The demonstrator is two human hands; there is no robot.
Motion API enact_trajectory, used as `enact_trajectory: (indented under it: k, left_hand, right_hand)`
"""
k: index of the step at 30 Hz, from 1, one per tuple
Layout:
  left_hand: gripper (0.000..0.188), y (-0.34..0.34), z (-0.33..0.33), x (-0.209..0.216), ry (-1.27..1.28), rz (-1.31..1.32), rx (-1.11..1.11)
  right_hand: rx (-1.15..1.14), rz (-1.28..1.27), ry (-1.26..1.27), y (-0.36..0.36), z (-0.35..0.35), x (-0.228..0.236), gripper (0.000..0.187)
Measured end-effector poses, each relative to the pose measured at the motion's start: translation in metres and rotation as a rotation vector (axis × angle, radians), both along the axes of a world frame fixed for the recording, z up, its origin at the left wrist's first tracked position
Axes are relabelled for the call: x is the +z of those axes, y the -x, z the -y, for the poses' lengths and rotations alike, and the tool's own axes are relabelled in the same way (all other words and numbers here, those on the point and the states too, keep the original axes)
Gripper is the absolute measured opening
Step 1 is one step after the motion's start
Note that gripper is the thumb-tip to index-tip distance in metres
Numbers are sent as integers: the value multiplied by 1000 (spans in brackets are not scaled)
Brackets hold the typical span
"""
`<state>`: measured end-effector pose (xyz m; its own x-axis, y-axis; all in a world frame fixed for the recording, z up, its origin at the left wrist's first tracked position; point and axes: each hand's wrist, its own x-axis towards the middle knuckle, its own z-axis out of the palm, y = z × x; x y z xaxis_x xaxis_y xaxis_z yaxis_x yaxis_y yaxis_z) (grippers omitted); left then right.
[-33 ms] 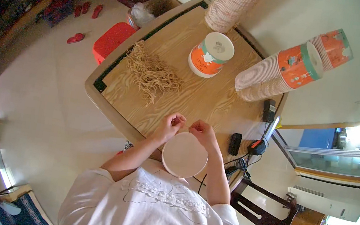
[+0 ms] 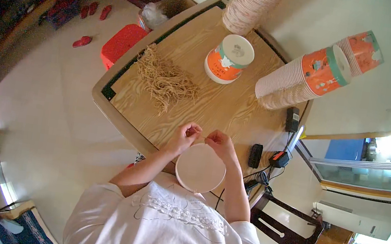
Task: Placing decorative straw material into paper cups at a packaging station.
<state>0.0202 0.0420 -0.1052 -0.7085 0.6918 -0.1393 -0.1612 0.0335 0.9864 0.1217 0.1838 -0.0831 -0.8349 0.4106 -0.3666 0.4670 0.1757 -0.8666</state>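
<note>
A round, pale paper tub (image 2: 201, 168) rests close against my body at the table's near edge, and its wide round face is turned up. At its far rim my left hand (image 2: 186, 138) and my right hand (image 2: 220, 145) face each other, fingertips pinched. A thin strand of twine shows faintly between them; its ends are hidden by the fingers. Beyond my left hand lies a loose, tangled heap of tan twine (image 2: 169, 80). Farther off, an orange, green and white paper tub (image 2: 227, 61) stands upside down on the table.
Tall stacks of nested tubs (image 2: 303, 77) lean at the right, and another stack (image 2: 253, 4) rises at the back; twine fringes them. Black adapters (image 2: 292, 120) and cables lie along the right table edge (image 2: 303, 108). A red stool (image 2: 124, 43) and a dark chair (image 2: 285, 231) flank the table.
</note>
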Motion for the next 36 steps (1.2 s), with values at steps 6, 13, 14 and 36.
enact_trajectory:
  k: [6, 13, 14, 36]
  left_hand:
    - [17, 2, 3, 0, 129, -120, -89]
    - [12, 0, -1, -2, 136, -58, -95]
    - [12, 0, -2, 2, 147, -52, -109]
    - [18, 2, -3, 18, 313, -231, -165]
  right_hand:
    - [-14, -53, 10, -1, 3, 8, 10]
    - [-28, -73, 122, -1, 3, 8, 12]
    - [20, -77, 115, -1, 2, 7, 13]
    - [417, -258, -683, 19, -2, 54, 11]
